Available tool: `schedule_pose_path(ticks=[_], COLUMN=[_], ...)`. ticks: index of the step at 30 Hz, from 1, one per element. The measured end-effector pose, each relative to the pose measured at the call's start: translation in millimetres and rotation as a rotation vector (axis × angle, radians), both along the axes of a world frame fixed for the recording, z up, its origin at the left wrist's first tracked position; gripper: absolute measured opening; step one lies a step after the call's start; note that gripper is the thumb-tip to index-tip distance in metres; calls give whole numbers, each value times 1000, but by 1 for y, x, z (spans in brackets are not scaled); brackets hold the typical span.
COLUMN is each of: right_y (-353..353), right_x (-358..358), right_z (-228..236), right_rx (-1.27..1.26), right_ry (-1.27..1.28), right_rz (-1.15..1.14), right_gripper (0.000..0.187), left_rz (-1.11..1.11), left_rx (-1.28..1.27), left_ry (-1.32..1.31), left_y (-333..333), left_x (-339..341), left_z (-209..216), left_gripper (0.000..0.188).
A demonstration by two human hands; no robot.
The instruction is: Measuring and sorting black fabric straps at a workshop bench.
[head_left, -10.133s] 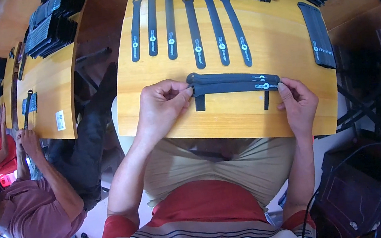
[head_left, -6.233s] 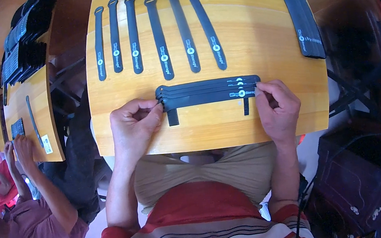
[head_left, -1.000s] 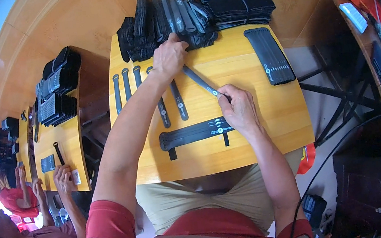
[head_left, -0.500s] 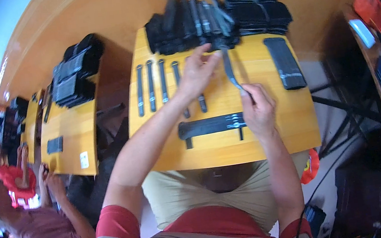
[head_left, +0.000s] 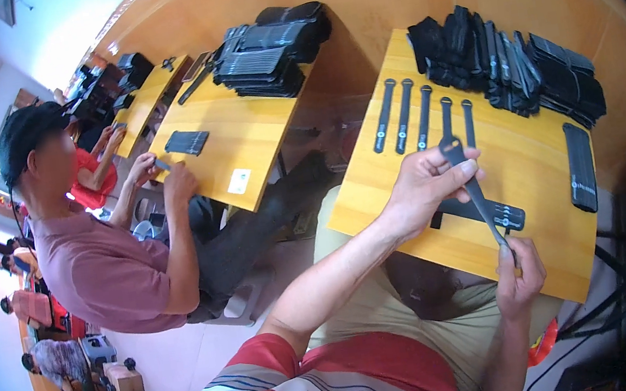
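Pinching one black strap [head_left: 479, 196], left hand [head_left: 419, 190] far, right hand [head_left: 523, 275] near, risks disarranging the laid straps [head_left: 509, 215] if either dips.

Left forearm [head_left: 336, 276], bare, slanting up rightward from lower centre, left hand [head_left: 424, 189], right of centre, fingers bent, thumb closed in, right forearm [head_left: 504, 348], bare, near upright, lower right, right hand [head_left: 521, 278], fingers curled, pinching.

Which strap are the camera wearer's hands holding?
The strap spanning left hand to right hand; the row of five straps and the stacks lie on the table.
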State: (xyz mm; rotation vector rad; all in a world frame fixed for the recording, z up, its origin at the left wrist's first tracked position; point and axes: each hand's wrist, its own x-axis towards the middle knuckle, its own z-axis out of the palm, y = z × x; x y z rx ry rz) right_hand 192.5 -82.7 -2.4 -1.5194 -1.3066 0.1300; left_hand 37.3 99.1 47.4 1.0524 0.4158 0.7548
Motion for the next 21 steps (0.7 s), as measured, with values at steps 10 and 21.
schedule_pose_path(ticks=[10, 21], right_y=[-11, -22], right_x=[-5, 19], right_z=[-23, -38], right_rx=[-152, -185], right_ry=[378, 539], right_rz=[-53, -51], right_gripper=[7, 9], left_rz=[197, 248], left_rx=[34, 57], left_ry=[112, 233], left_y=[-20, -33], left_x=[-69, -81], left_z=[-42, -68], left_gripper=[26, 16])
